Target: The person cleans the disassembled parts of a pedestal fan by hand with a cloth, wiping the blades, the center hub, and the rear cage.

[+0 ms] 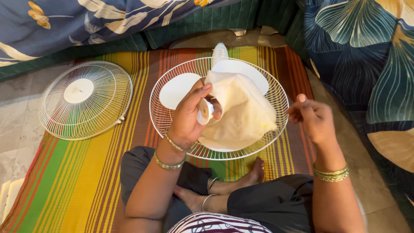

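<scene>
Fan blade (181,88), white, inside round wire guard (276,92) at centre of striped mat (73,172), just beyond crossed feet. Pale cloth (241,112) draped over right and near blades, hanging toward near rim of guard; far-right blade (246,71) partly bare, far-left blade bare. Left hand (187,116) closed around small white hub cap (204,111) at blade centre, thumb on top, fingers curled beneath, edge of cloth touching fingers. Right hand (312,116) over right rim of guard, fingers drawn narrow in a pinch; whether anything is pinched, cannot tell. White fan neck (220,51) poking up beyond far rim of guard. Second wire guard (84,99), with round white centre disc, flat on mat at far left, well apart from first, its left edge overhanging onto grey tile floor (17,125). Open strip of mat between the two guards. Green quilted edge (189,26) and blue floral fabric (56,21) closing in far side; more floral fabric (371,56) crowding right side, near right rim of guard. Near left of mat open.
</scene>
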